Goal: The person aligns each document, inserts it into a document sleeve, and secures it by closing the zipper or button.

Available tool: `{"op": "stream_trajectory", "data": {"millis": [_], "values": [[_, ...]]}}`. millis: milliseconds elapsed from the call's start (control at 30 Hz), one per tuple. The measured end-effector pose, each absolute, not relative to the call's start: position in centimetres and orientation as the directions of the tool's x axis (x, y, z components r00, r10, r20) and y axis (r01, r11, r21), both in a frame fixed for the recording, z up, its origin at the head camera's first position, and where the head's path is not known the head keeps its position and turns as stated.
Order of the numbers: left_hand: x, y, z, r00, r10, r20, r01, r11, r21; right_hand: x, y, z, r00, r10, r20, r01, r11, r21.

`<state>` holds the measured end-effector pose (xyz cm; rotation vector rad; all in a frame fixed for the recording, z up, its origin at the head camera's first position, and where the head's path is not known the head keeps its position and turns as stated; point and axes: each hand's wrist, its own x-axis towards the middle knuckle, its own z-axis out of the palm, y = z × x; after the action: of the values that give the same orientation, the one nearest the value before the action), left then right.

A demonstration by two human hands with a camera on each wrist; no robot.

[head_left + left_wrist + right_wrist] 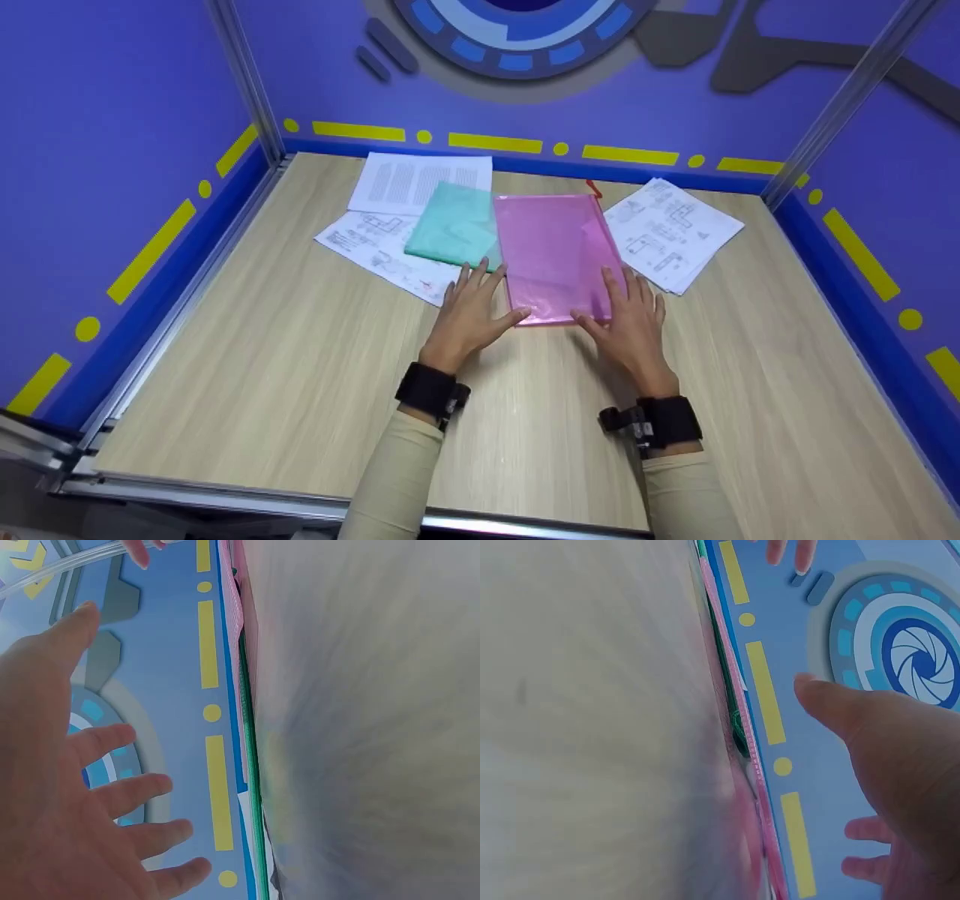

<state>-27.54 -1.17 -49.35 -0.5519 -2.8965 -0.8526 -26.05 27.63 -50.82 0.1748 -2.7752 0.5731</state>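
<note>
A pink translucent zip pouch (547, 247) lies flat on the table, with a red pull at its far right corner. Its left side meets a green translucent pouch (450, 221), whose edge (251, 727) shows as a green line in the left wrist view. My left hand (469, 319) spreads its fingers by the pink pouch's near left corner and the green pouch's near edge. Over the near right corner is my right hand (634, 330), fingers extended. In both wrist views the hands appear raised off the surface, holding nothing.
Printed text sheets (412, 184) and a drawing sheet (375, 240) lie at the left, partly under the green pouch. More drawing sheets (675, 232) lie right of the pink pouch. Blue panels (510, 112) enclose the wooden table (300, 360) at the back and sides.
</note>
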Motion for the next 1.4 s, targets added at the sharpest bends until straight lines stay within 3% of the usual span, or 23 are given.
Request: {"op": "stream_trajectory", "data": {"millis": [233, 400, 600, 833, 1133, 1400], "values": [[-27.7, -1.2, -49.5, -0.91, 0.383, 0.158, 0.407, 0.757, 0.511, -26.0, 28.2, -51.2, -0.959, -0.01, 0.284, -0.127, 0.91, -0.396], [-27.6, -1.1, -49.4, -0.866, 0.462, 0.191, 0.49, 0.707, 0.511, -25.9, 28.6, -51.1, -0.972, 0.121, 0.203, 0.021, 0.9, -0.434], [-27.2, -0.7, -49.6, -0.861, 0.502, 0.077, 0.464, 0.714, 0.525, -25.7, 28.7, -51.0, -0.964, 0.241, 0.111, 0.168, 0.878, -0.448], [-26.8, -0.2, -49.8, -0.867, 0.497, -0.034, 0.403, 0.74, 0.538, -25.8, 28.7, -50.8, -0.955, 0.285, 0.076, 0.209, 0.834, -0.511], [-26.5, -0.3, -49.9, -0.866, 0.495, -0.076, 0.385, 0.755, 0.531, -26.0, 29.3, -50.2, -0.948, 0.317, -0.013, 0.26, 0.754, -0.604], [-26.5, -0.6, -49.8, -0.87, 0.488, -0.074, 0.385, 0.764, 0.517, -26.3, 29.6, -49.9, -0.951, 0.3, 0.078, 0.176, 0.73, -0.661]]}}
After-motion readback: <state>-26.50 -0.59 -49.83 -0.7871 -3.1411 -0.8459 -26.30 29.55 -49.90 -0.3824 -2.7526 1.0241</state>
